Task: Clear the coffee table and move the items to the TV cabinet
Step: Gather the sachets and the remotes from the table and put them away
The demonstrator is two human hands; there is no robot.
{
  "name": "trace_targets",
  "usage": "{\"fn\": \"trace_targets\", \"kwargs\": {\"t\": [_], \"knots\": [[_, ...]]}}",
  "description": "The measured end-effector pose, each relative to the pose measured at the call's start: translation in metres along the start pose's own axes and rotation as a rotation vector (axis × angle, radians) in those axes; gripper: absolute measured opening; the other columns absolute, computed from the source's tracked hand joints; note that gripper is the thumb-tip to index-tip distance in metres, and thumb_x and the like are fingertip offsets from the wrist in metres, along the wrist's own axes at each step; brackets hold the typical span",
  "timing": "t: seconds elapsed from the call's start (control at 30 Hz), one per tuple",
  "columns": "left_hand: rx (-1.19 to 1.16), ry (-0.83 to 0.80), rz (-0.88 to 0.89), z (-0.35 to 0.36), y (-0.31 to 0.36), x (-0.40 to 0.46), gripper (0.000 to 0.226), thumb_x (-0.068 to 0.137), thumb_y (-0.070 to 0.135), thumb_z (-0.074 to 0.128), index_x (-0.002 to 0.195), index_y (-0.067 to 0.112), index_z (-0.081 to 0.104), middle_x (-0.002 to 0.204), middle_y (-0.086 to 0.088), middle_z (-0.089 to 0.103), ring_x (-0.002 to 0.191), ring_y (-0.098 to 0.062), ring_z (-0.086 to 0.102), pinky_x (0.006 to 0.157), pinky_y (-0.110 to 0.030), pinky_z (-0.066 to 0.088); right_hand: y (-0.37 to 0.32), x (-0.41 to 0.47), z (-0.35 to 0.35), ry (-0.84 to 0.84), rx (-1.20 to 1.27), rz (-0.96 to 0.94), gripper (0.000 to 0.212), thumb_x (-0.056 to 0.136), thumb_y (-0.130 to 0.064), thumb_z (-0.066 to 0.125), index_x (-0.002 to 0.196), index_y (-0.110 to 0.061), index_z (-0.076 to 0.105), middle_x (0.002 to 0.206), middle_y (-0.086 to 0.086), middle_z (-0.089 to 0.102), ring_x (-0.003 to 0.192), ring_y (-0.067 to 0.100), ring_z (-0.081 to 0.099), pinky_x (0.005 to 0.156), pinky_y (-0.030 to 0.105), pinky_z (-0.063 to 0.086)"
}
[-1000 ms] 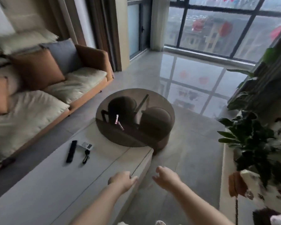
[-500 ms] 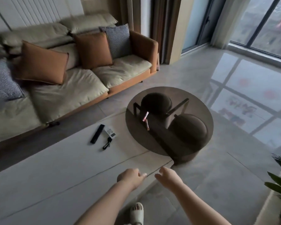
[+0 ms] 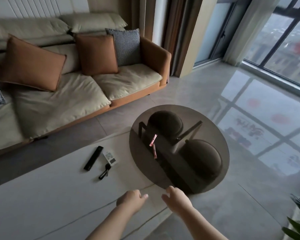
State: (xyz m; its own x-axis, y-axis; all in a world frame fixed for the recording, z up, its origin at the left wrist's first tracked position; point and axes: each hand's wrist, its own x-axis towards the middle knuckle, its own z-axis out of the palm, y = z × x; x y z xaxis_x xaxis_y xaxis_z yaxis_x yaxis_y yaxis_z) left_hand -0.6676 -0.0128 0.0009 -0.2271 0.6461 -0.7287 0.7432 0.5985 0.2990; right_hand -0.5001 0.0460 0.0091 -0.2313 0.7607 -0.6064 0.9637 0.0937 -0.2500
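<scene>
White table (image 3: pixel 42 205): one remote (image 3: pixel 93 158), one card (image 3: pixel 109 157), one key fob (image 3: pixel 104 171). Round glass table (image 3: pixel 206 123), right: two pink sachets (image 3: pixel 154 147). Two hands, left (image 3: pixel 131 200) and right (image 3: pixel 176 198), near edge, fingers loosely curled, empty.

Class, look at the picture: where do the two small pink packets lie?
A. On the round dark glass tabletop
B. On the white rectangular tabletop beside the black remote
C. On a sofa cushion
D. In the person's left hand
A. The two pink packets rest on the round dark glass tabletop, apart from the black remote on the white tabletop; the left hand holds nothing.
</scene>
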Motion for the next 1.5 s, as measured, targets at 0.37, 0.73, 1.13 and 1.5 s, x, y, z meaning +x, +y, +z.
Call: {"fn": "trace_targets", "kwargs": {"t": [0.37,0.73,1.13,1.5], "knots": [[-0.108,0.075,0.041,-0.057,0.032,0.127,0.047,0.092,0.050,0.040,0.123,0.018,0.055,0.129,-0.007,0.057,0.119,-0.024,0.053,0.095,-0.032,0.044,-0.034,0.146,-0.025,-0.042,-0.051,-0.024,0.036,0.090,-0.038,0.041,0.114,-0.015,0.055,0.115,0.006,0.057,0.109,0.027,0.055,0.086,0.034,0.047],[-0.125,0.107,-0.010,-0.039,0.064,0.315,0.047,0.094,0.048,0.040,0.131,0.021,0.048,0.134,-0.004,0.051,0.119,-0.022,0.052,0.096,-0.034,0.044,-0.012,0.336,-0.006,-0.039,-0.047,-0.039,0.031,0.093,-0.036,0.045,0.116,-0.017,0.052,0.115,0.004,0.055,0.108,0.025,0.056,0.082,0.036,0.048],[-0.153,0.291,0.004,-0.021,0.089,0.434,0.040,0.095,0.037,0.046,0.131,0.020,0.047,0.131,-0.002,0.053,0.114,-0.020,0.056,0.083,-0.030,0.048,-0.002,0.438,0.035,0.109,-0.001,-0.011,0.023,0.092,-0.035,0.049,0.105,-0.016,0.048,0.105,0.002,0.056,0.095,0.024,0.059,0.060,0.030,0.036],[-0.074,0.347,-0.116,-0.019,0.101,0.486,0.029,0.097,0.036,0.043,0.117,0.015,0.040,0.111,-0.007,0.065,0.094,-0.022,0.066,0.065,-0.031,0.049,0.009,0.457,0.043,0.090,-0.038,0.010,0.014,0.093,-0.021,0.047,0.107,-0.017,0.046,0.098,0.001,0.059,0.082,0.019,0.062,0.059,0.030,0.043]]}}
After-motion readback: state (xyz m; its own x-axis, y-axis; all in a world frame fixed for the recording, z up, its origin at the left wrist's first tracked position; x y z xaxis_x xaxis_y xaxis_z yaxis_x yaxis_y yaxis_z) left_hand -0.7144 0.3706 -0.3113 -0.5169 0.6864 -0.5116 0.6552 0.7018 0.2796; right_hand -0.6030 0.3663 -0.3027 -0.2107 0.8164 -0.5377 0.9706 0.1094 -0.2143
